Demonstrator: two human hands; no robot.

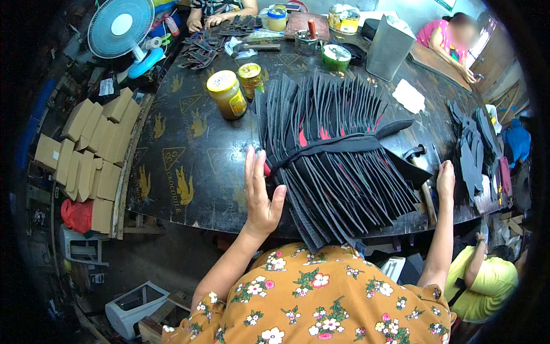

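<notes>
A large bundle of black flat pieces (355, 186), fanned on edge in a row with bits of red between them, lies in front of me. A black strap (332, 147) runs across its middle. My left hand (262, 195) is open at the bundle's left end, fingers stretched up and thumb apart, beside the strap's end. My right hand (446, 180) is closed beyond the right end. A thin dark tool shows just above its fingers; whether they hold it is unclear. Between that hand and the bundle lies a hammer (428, 202) with a wooden handle.
Two yellow-lidded jars (226, 94) (250, 77) stand behind the bundle. Farther back are a green tub (336, 57) and a metal can (389, 49). Black cut pieces (471, 152) lie at right. Other people sit at the far edge and lower right. Cardboard boxes (91, 143) and a fan (121, 26) stand left.
</notes>
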